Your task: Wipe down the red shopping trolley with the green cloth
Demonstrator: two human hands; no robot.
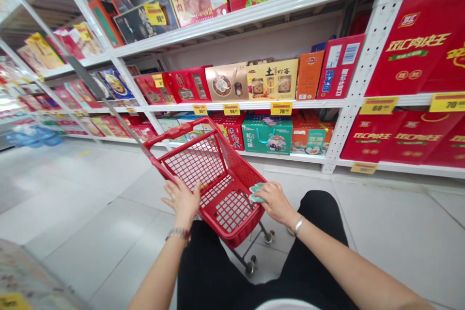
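A small red shopping cart with a lattice basket and wheels stands between my knees, its handle on the far side. My left hand lies against the left side of the basket with its fingers spread. In my right hand is a folded light-green cloth, pinched between the fingers at the basket's right rim. A grey pole rises behind the cart's handle towards the upper left; whether it is joined to the cart I cannot tell.
White shelves full of boxed goods run along the far side, with yellow price tags. Large red boxes fill the right bay. Blue wrapped bundles lie on the tiled floor at the far left. A blurred display stands at lower left.
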